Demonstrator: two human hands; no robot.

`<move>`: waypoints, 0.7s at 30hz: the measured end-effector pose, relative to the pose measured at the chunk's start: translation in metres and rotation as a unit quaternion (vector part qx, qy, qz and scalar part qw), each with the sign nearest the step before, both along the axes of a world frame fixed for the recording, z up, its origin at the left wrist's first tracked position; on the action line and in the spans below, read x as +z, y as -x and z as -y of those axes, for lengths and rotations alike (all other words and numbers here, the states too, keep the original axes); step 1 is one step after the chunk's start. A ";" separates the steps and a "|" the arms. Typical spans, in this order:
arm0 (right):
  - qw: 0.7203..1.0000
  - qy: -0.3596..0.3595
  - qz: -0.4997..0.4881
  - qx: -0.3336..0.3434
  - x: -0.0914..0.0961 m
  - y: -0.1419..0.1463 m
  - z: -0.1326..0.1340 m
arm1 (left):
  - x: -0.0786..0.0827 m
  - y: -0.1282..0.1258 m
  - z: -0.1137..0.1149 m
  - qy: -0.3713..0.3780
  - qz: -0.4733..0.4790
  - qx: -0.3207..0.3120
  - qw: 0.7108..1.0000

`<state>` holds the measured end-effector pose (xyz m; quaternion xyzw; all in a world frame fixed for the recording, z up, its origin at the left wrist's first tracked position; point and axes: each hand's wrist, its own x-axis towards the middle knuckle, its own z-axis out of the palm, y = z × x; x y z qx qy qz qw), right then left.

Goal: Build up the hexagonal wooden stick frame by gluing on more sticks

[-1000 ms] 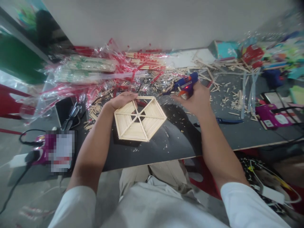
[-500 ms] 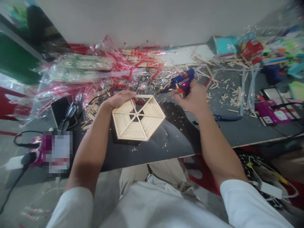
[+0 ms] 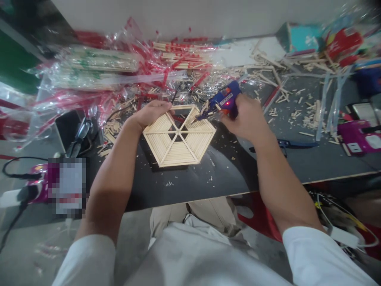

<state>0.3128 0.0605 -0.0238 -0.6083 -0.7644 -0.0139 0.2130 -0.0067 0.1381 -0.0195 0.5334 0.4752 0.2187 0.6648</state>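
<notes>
Left hand (image 3: 153, 113) is pinching stick frame (image 3: 178, 131) at upper-left edge — right hand (image 3: 249, 118) is gripping glue gun (image 3: 224, 98) — nozzle (image 3: 197, 118) pointing at frame.

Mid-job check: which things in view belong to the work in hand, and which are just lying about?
In the work:
hexagonal stick frame, held in the left grip
blue glue gun, held in the right grip
wrapped sticks, probably stock

Lying about, as far as I can judge:
eyeglasses
red packet
turquoise box
</notes>
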 end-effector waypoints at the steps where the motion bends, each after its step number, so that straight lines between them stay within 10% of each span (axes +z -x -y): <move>1: 1.000 -0.004 0.005 0.005 0.000 0.000 0.000 | 0.000 0.000 0.000 -0.002 0.001 0.001 1.000; 21: 0.998 0.051 -0.003 0.034 0.010 0.006 0.006 | 0.013 -0.008 0.008 0.016 -0.021 0.015 1.000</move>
